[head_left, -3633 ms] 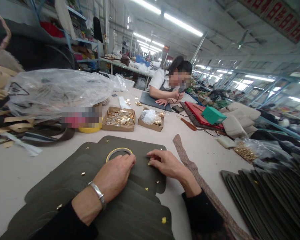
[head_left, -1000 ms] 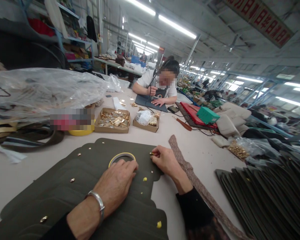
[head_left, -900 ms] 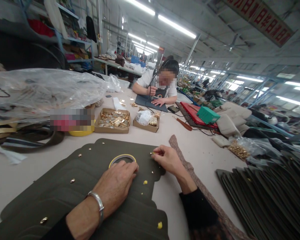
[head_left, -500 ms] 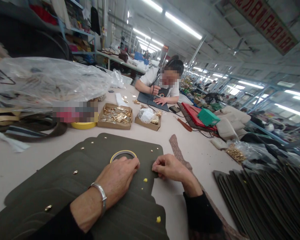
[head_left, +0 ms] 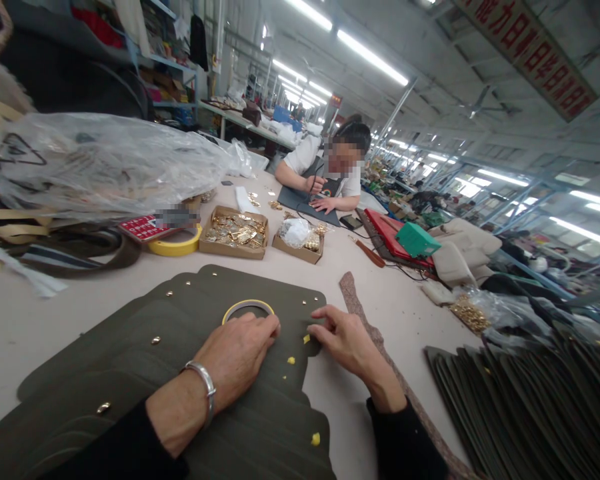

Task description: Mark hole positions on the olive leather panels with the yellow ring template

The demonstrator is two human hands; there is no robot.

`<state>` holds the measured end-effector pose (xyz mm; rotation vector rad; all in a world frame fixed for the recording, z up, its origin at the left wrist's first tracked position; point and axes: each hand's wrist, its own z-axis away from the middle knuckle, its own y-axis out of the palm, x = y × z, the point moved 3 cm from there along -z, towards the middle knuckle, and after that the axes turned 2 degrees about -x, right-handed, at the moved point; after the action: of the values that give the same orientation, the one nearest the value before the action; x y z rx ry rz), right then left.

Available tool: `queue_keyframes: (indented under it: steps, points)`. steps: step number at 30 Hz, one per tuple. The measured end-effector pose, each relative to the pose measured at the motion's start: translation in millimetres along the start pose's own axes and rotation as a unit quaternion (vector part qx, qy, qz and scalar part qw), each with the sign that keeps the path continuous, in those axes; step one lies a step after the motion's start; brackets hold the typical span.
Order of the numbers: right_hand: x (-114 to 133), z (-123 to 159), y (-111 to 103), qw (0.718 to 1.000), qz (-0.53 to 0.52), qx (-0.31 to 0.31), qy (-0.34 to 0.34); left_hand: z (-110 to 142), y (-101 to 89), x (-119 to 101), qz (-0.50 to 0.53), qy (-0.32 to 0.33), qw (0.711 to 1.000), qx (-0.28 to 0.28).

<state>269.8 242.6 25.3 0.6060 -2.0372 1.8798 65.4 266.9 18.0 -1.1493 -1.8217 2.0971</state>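
Observation:
My left hand (head_left: 240, 353) is closed over the near side of a roll of yellow tape (head_left: 247, 304), and its fingertips are mostly out of sight. The roll rests on overlapping dark olive panels (head_left: 260, 410), which carry small gold-coloured studs (head_left: 155, 341). My right hand (head_left: 347, 340) hovers at the top panel's right edge, thumb and forefinger apart with nothing between them. A small yellow tape piece (head_left: 307, 339) lies on the panel just left of the thumb. Further yellow scraps (head_left: 315, 439) lie on the panels closer to me.
Beyond the panels are a cardboard box of gold-coloured metal parts (head_left: 236, 230) and a smaller box (head_left: 299, 240). A co-worker (head_left: 323, 167) bends over a dark sheet across the table. More olive panels (head_left: 520, 407) fan out at right, past a speckled brown strip (head_left: 365, 313).
My right hand was pinching at a stud, then at the panel's edge; its fingers have now parted, and a yellow piece lies beside them. My left hand has stayed on the tape roll.

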Motion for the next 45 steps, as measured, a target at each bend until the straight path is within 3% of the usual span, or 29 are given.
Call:
queue_keyframes:
  steps: [4,8,14,19,22,27,30,34,38,45]
  points:
    - [4,15,4,0.994,0.009,-0.004,-0.111,0,1.0,0,-0.004,0.009,1.0,-0.004]
    - [8,17,12,0.986,0.081,0.032,-0.14,-1,1.3,0,0.001,0.003,1.0,0.0]
    - [23,-2,17,0.985,0.148,0.072,-0.042,-2,0.8,-2,0.0,0.0,1.0,0.012]
    - [31,-18,16,0.979,0.184,0.06,0.059,-1,3.7,-1,0.0,0.021,1.0,-0.015]
    - [25,-21,16,0.983,0.138,0.08,0.09,1,5.3,-1,0.029,0.052,0.997,-0.046]
    - [9,-14,10,0.993,0.008,0.089,0.074,5,3.9,-2,0.074,0.086,0.99,-0.089]
    - [5,-10,-1,0.993,-0.086,0.043,0.075,7,-1.1,-4,0.088,0.088,0.987,-0.103]
    - [27,-5,-12,0.987,-0.154,-0.023,-0.028,9,-4.3,-5,0.079,0.073,0.99,-0.094]
    - [53,1,-8,0.98,-0.118,-0.046,-0.153,8,-1.2,-4,0.091,0.058,0.989,-0.101]
    - [57,4,4,0.973,-0.087,-0.059,-0.206,7,-0.3,-4,0.107,0.041,0.99,-0.086]
